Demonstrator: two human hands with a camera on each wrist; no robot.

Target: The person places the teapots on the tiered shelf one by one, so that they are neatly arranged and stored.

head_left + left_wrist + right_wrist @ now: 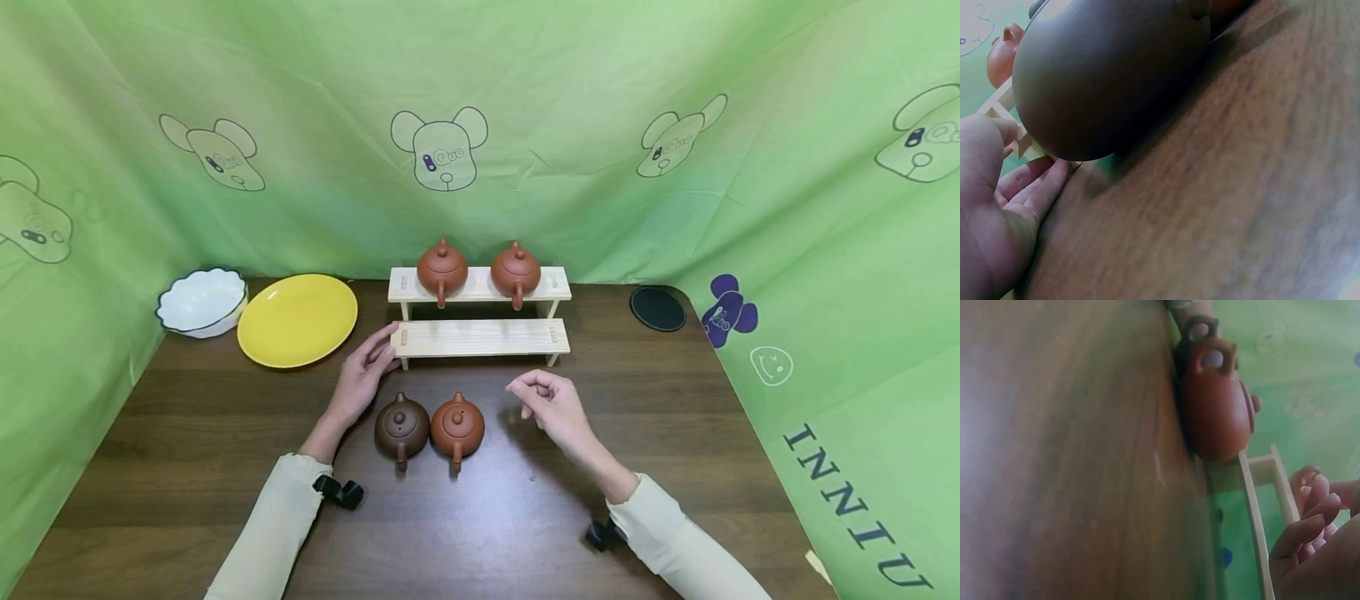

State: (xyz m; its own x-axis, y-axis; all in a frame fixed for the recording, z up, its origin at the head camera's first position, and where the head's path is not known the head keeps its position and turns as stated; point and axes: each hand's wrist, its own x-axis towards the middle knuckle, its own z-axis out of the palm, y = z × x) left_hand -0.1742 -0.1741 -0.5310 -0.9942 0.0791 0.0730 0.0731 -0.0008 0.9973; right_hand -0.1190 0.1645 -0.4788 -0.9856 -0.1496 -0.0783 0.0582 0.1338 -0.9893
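My left hand (360, 375) rests against the left end of the front wooden shelf (480, 337), fingers mostly straight. Nearer me stand a dark brown teapot (402, 427) and a reddish-brown teapot (457, 425), side by side on the table, handles toward me. In the left wrist view the dark teapot (1116, 69) hides part of the shelf. My right hand (555, 408) hovers right of the teapots, its fingers loosely curled with nothing in them. Two more reddish teapots, a left one (442, 268) and a right one (516, 272), sit on the back shelf (480, 285).
At the far left are a white scalloped bowl (201, 302) and a yellow plate (297, 321). A round black coaster (657, 308) lies at the back right. A green printed cloth (555, 200) hangs behind and beside the wooden table (187, 475).
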